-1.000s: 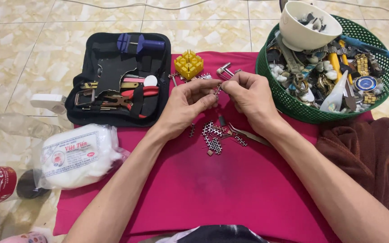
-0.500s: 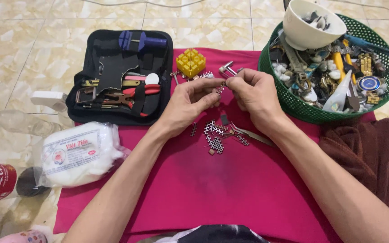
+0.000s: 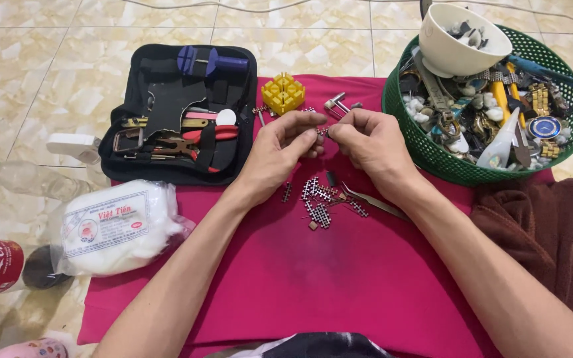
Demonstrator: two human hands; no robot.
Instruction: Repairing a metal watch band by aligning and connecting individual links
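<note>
At the far left, a clear plastic bottle with a green cap [image 3: 14,178] lies on the tiled floor [image 3: 48,73], and a transparent bag of white cotton wool [image 3: 117,229] rests at the left edge of the magenta cloth [image 3: 300,278]. Behind the bag, a black zip-open tool case [image 3: 179,113] lies open with pliers and small tools inside. A yellow slotted plastic block [image 3: 283,93] stands on the cloth just right of the case. The left hand [image 3: 278,149] and the right hand [image 3: 369,142] meet above the cloth, fingertips of both pinched on a short piece of small metal watch-band link [image 3: 321,132] held between them. Below the hands, loose silver and black watch-band links [image 3: 318,199] lie scattered on the cloth, with slim metal tweezers [image 3: 376,202] just beside them. At the right, a green plastic mesh basket [image 3: 432,149] holds watch parts and a white ceramic bowl [image 3: 455,50]. A brown towel [image 3: 538,238] lies below the basket.
</note>
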